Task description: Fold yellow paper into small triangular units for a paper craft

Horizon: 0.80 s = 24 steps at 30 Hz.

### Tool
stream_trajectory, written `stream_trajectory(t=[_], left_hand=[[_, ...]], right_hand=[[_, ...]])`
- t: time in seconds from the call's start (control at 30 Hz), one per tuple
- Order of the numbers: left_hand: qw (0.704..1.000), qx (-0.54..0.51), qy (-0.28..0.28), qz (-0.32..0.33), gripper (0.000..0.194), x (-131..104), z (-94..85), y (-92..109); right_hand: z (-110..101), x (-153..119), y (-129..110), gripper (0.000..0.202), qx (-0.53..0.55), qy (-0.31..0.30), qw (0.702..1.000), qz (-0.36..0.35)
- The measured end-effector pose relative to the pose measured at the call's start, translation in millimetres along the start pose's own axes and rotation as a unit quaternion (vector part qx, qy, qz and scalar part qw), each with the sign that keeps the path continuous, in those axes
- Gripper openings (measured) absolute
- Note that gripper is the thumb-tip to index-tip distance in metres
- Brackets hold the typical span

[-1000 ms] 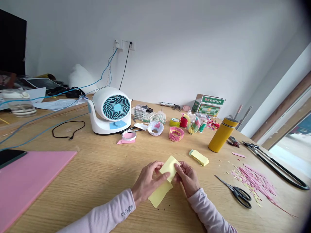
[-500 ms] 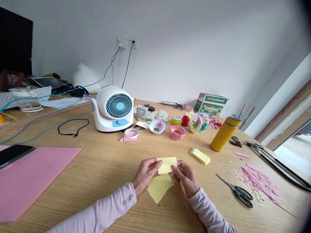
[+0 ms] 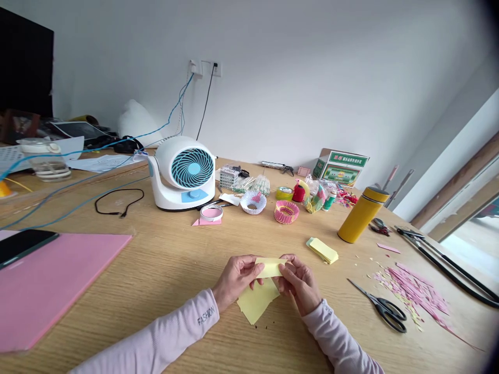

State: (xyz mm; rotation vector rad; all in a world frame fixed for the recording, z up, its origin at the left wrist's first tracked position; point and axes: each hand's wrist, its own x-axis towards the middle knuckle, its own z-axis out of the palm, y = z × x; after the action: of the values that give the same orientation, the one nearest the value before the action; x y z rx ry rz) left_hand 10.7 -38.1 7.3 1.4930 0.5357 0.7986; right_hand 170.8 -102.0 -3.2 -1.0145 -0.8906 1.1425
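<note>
A small yellow paper (image 3: 270, 267) is stretched between my two hands, and its upper edge bends over. My left hand (image 3: 238, 278) pinches its left end, thumb on the front. At the right end my right hand (image 3: 299, 280) grips it between thumb and fingers. Below the hands, larger yellow sheets (image 3: 255, 304) lie on the wooden table (image 3: 167, 291), partly covered by the fingers. A stack of yellow paper slips (image 3: 323, 250) rests beyond my right hand. Black-handled scissors (image 3: 380, 306) lie to the right.
Pink paper shreds (image 3: 419, 291) and a yellow bottle (image 3: 362, 215) are at the right. A white fan (image 3: 185, 174), a tape roll (image 3: 211, 212), a white paper ring (image 3: 253, 202) and a pink one (image 3: 286, 212) stand behind. Pink sheets (image 3: 66, 280) with a phone (image 3: 27, 244) lie left.
The small yellow paper, flat and upright before, now looks shorter, with its upper edge bent over. My left fingers have curled beneath it. Both hands still hold it.
</note>
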Motion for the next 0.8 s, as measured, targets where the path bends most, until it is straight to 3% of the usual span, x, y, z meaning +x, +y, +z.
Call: stream_trajectory(t=[0.1, 0.23, 0.33, 0.5, 0.8], left_hand=[[0.999, -0.037, 0.004, -0.002, 0.039, -0.9, 1.4, -0.1], [0.996, -0.089, 0.007, -0.022, 0.030, -3.7, 2.7, 2.5], [0.992, -0.123, 0.009, -0.036, 0.027, -4.3, 2.8, 3.7], [0.992, -0.094, 0.058, -0.060, 0.030, -0.6, 1.7, 0.2], [0.990, -0.114, 0.047, -0.071, 0.037, -0.8, 0.4, 0.4]], right_hand=[[-2.9, 1.6, 0.1, 0.033, 0.046, 0.005, 0.998, 0.048], [-5.8, 2.3, 1.2, 0.030, 0.075, 0.015, 0.995, 0.070], [-4.3, 1.0, 1.7, 0.028, 0.062, 0.014, 0.996, 0.064], [-1.2, 0.0, -1.9, 0.026, 0.019, -0.012, 0.998, 0.053], [-3.3, 0.3, -4.3, 0.037, -0.006, -0.023, 1.000, 0.019]])
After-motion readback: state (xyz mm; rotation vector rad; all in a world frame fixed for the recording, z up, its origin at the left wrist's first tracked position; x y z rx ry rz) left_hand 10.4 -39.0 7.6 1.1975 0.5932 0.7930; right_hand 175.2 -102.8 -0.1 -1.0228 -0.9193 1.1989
